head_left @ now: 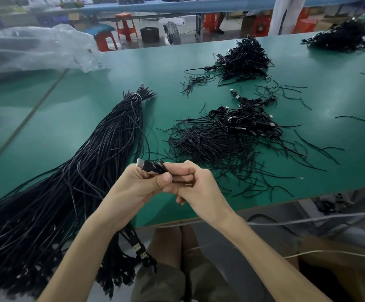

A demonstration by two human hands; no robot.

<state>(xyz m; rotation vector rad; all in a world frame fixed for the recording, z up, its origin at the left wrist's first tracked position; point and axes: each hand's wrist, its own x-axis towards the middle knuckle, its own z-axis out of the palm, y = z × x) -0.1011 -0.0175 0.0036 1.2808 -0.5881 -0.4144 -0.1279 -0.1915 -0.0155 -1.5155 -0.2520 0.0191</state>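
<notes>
Between the two hands, just above the near table edge: a small coiled black cable, with its metal plug sticking out past the left fingertips, up and to the left. Left hand curled round the coil, thumb laid across the top. Right hand also closed, fingers pinching the coil's right end close against the left thumb tip. Whether the right fingertips hold only cable or also a tie: cannot tell, it is hidden.

Left of the fingers: a long thick bundle of black cables, bound near its far end with a white tie. Its near end spills over the table edge under the left forearm, plugs hanging.

Just beyond the fingers, to their right: a loose heap of thin black ties, with stray strands around it. Behind the heap: a pile of coiled cables, metal plugs showing. Farther out: a second pile, and a third pile at the far right.

Far beyond the left fingers: a crumpled clear plastic bag. All of it lies on a green table.
</notes>
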